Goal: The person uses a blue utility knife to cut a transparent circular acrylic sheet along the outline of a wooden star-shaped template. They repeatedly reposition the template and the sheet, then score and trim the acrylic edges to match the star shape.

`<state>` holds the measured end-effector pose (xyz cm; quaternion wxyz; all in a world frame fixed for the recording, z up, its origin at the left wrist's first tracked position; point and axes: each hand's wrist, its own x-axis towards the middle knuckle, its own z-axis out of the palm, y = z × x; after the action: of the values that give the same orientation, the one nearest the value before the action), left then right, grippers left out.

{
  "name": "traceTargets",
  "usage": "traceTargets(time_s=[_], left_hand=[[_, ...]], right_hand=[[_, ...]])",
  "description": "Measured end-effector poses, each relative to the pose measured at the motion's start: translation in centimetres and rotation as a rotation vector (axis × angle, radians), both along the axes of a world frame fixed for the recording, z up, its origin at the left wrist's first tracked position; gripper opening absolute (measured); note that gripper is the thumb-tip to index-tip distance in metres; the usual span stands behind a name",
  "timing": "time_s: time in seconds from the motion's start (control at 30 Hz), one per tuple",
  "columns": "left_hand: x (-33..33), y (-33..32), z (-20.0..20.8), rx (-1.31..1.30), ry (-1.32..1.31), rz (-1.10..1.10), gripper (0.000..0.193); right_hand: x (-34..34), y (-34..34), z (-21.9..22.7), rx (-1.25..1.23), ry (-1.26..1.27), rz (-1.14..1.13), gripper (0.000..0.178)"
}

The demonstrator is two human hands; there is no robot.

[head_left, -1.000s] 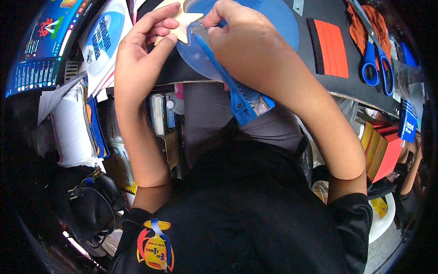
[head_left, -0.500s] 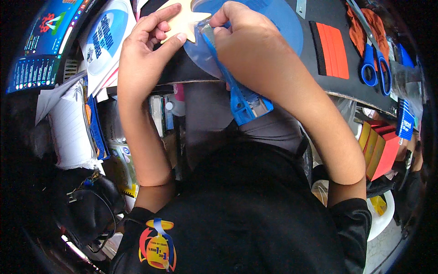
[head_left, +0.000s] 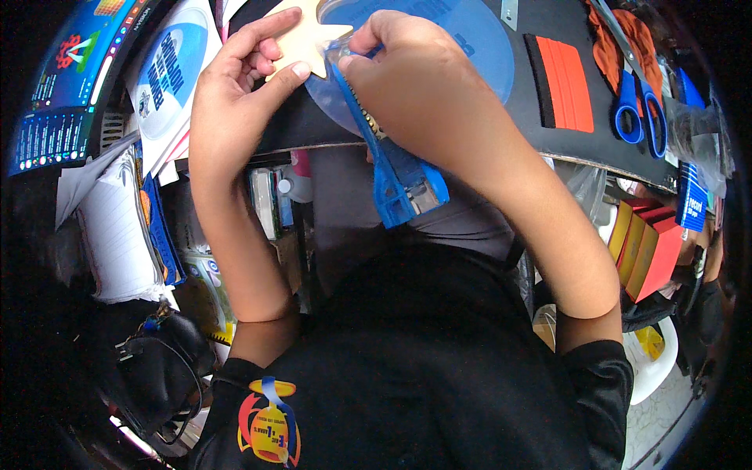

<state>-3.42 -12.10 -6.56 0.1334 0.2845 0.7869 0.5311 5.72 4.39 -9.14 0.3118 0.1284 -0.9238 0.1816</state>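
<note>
My left hand (head_left: 247, 78) is closed on a pale yellow star-shaped cutout (head_left: 305, 39), thumb on its near edge and fingers along its left side. My right hand (head_left: 415, 78) is closed at the star's right points, thumb and forefinger pinched around the upper end of a blue plastic tape dispenser (head_left: 403, 192). A clear strip, seemingly tape, shows by those fingertips. The dispenser slants down past the table edge over my lap, a toothed edge partly showing along it. My right hand's other fingers are hidden. Beneath both hands lies a round translucent blue disc (head_left: 486, 55).
On the black table (head_left: 529, 145) are an orange squeegee-like card (head_left: 568, 82), blue-handled scissors (head_left: 641, 113) and an orange cloth (head_left: 603, 43). Printed sheets (head_left: 168, 70) and a screen (head_left: 59, 133) stand left. Red and yellow boxes (head_left: 654, 254) sit at the lower right.
The blue tape dispenser's lower end has swung slightly left and down. Both hands and the star have shifted a little left in the picture, as has much of the scene.
</note>
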Motion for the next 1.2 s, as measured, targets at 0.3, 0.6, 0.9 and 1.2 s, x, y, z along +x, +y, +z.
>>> traceTargets(time_s=[0.3, 0.6, 0.9, 1.2], left_hand=[[0.0, 0.0, -0.1, -0.04, 0.059, -0.034, 0.056], [0.0, 0.0, -0.1, 0.006, 0.042, -0.034, 0.053], [-0.1, -0.2, -0.1, -0.039, 0.111, -0.075, 0.052], [0.3, 0.0, 0.2, -0.132, 0.319, -0.104, 0.052]], right_hand=[[-0.5, 0.2, 0.4, -0.526, -0.096, 0.013, 0.011], [-0.2, 0.0, 0.7, -0.623, -0.041, 0.098, 0.014], [0.3, 0.0, 1.1, -0.606, -0.097, 0.069, 0.012], [0.5, 0.0, 1.0, -0.409, -0.053, 0.061, 0.014]])
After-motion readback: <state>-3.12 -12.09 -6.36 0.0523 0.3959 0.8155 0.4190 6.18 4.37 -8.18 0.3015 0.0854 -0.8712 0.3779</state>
